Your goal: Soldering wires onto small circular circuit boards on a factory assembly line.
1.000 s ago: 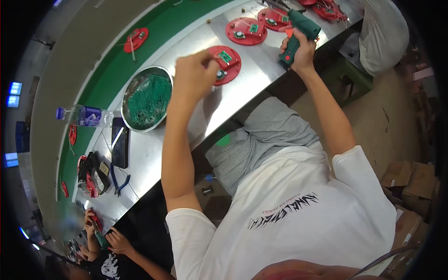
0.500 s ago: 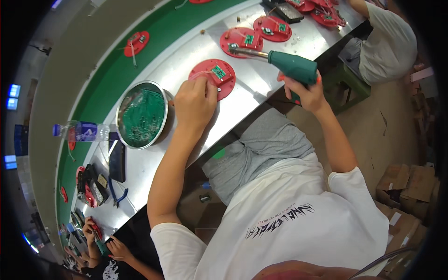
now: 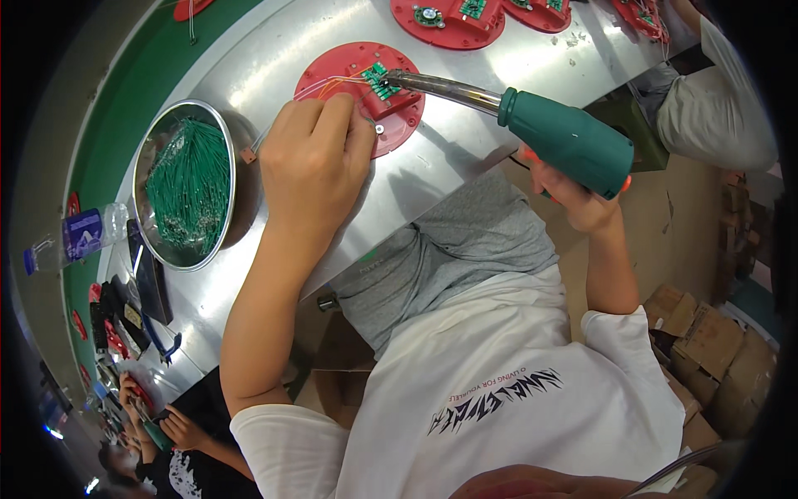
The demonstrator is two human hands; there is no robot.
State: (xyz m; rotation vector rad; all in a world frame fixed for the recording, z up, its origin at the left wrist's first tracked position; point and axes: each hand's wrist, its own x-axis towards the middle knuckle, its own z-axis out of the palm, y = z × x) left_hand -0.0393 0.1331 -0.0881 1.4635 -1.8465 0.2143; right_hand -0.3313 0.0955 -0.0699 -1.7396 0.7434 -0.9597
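Note:
A round red plastic disc (image 3: 395, 62) lies on the metal bench, carrying a small green circuit board (image 3: 379, 81) with thin wires (image 3: 334, 81) running to its left side. My left hand (image 3: 312, 158) rests on the disc's near left edge, its fingers curled closed over these wires; the fingertips are hidden. In my right hand (image 3: 578, 198) is a dark green soldering gun (image 3: 565, 137), gripped from below. Its long metal tip touches or hovers just over the board; I cannot tell which.
Left of my left hand stands a steel bowl (image 3: 244, 179) of green wires (image 3: 189, 187). Beyond it are a plastic bottle (image 3: 83, 234), a black tray (image 3: 148, 279) and blue-handled pliers (image 3: 170, 345). More red discs (image 3: 482, 35) lie at the far right. Co-workers sit on both sides.
The soldering gun's tip has moved from a farther disc on the right to the board on the disc at my left hand. The view has shifted closer to the bench.

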